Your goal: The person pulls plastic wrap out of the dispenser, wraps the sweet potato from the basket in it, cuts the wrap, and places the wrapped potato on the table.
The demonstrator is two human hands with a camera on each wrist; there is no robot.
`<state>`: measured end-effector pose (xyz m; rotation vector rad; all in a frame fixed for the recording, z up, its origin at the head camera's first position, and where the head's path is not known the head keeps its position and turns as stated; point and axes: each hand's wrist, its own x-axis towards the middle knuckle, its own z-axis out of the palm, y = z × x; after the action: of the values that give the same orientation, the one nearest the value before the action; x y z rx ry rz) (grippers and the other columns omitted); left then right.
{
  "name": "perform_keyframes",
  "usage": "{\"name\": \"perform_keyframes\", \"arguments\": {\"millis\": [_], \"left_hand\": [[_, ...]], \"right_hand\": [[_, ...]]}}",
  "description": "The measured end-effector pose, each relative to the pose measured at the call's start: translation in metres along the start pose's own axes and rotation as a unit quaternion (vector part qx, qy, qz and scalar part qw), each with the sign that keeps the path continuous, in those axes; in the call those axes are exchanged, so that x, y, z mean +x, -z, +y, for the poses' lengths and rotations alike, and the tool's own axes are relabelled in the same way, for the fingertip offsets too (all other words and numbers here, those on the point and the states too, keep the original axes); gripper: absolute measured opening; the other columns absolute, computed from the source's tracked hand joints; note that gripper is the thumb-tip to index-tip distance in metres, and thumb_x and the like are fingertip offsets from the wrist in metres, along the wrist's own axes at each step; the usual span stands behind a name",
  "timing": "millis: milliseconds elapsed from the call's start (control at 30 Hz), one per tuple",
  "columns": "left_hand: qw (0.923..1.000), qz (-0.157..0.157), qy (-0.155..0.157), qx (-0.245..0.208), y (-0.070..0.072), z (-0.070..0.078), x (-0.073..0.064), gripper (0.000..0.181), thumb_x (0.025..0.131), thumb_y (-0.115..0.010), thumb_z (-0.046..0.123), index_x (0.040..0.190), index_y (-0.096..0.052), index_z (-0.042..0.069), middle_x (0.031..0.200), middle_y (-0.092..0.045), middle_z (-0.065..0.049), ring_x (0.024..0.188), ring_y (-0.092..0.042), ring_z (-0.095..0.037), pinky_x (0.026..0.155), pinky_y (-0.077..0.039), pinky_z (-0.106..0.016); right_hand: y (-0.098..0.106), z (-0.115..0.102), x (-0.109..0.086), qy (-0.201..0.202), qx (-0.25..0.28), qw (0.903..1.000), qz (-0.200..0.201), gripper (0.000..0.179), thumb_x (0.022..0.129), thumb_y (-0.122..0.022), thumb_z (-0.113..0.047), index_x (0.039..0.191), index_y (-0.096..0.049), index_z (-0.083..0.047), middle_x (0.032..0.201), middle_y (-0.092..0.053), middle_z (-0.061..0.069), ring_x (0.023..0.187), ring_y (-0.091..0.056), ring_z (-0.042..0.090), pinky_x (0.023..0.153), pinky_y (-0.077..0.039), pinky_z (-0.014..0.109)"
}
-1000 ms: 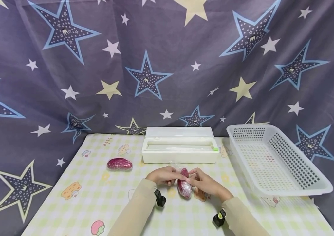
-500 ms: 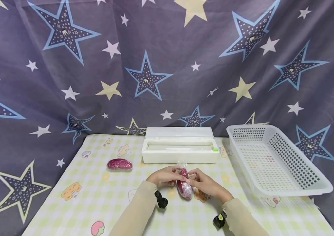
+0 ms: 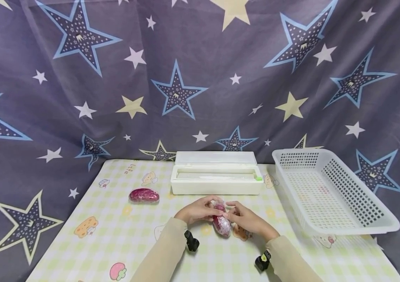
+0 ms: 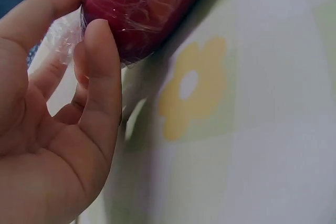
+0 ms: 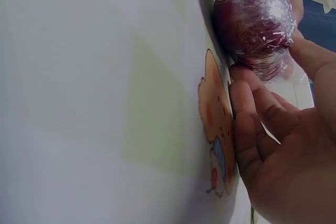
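An oblong purple-red vegetable (image 3: 222,226) wrapped in clear cling film lies lengthwise between my hands, low over the table. My left hand (image 3: 199,209) holds its left side, the thumb on the wrapped skin and the fingers round the far end. Loose crumpled film (image 4: 64,34) shows between those fingers in the left wrist view. From the right, my right hand (image 3: 247,218) grips it with the thumb on top and the other fingertips (image 5: 242,74) low at its side, by the tablecloth. A second wrapped purple-red vegetable (image 3: 144,195) rests on the table to the left.
Behind the hands stands a white cling film dispenser box (image 3: 215,187) with its lid raised and a green slider (image 3: 259,178) at its right end. On the right is a white perforated plastic basket (image 3: 350,229). A checked cloth (image 3: 97,250) covers the table; a star-patterned curtain (image 3: 200,98) hangs behind.
The loose film standing up at the vegetable's far end is now down under my left fingers, which have moved over that end. The right hand has hardly moved.
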<state>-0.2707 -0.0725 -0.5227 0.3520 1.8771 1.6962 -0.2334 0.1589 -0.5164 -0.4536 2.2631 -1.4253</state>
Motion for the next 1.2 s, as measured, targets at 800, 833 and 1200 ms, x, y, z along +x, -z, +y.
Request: {"name": "perform_keyframes", "arguments": {"millis": [800, 833, 1200], "left_hand": [[0.9695, 0.105, -0.117, 0.188, -0.007, -0.0002, -0.0075, 0.023, 0.087, -0.081, 0.025, 0.107, -0.077, 0.014, 0.139, -0.056, -0.009, 0.127, -0.052, -0.027, 0.105, -0.043, -0.05], [0.9702, 0.103, -0.115, 0.186, -0.007, -0.0003, -0.0073, 0.027, 0.087, -0.081, 0.025, 0.112, -0.075, 0.013, 0.137, -0.058, -0.008, 0.126, -0.054, -0.029, 0.104, -0.045, -0.048], [0.9477, 0.126, -0.13, 0.263, -0.0054, 0.0, -0.0093, 0.037, 0.085, -0.081, 0.037, 0.117, -0.075, 0.02, 0.11, -0.065, 0.008, 0.106, -0.06, -0.017, 0.093, -0.051, -0.029]], "right_hand": [[-0.0016, -0.0001, 0.0015, 0.034, -0.013, 0.9991, 0.02, 0.04, 0.103, -0.058, -0.037, 0.132, -0.05, -0.012, 0.119, -0.058, 0.017, 0.075, -0.064, 0.028, 0.07, -0.055, 0.039], [-0.0015, -0.0003, 0.0016, 0.032, -0.02, 0.999, 0.024, 0.044, 0.103, -0.058, -0.037, 0.138, -0.048, -0.012, 0.126, -0.055, 0.019, 0.086, -0.065, 0.03, 0.077, -0.054, 0.042], [-0.0021, 0.0005, 0.0014, 0.065, -0.028, 0.9974, 0.015, 0.052, 0.104, -0.056, -0.034, 0.151, -0.043, -0.016, 0.144, -0.049, 0.016, 0.121, -0.057, 0.035, 0.099, -0.044, 0.059]]}}
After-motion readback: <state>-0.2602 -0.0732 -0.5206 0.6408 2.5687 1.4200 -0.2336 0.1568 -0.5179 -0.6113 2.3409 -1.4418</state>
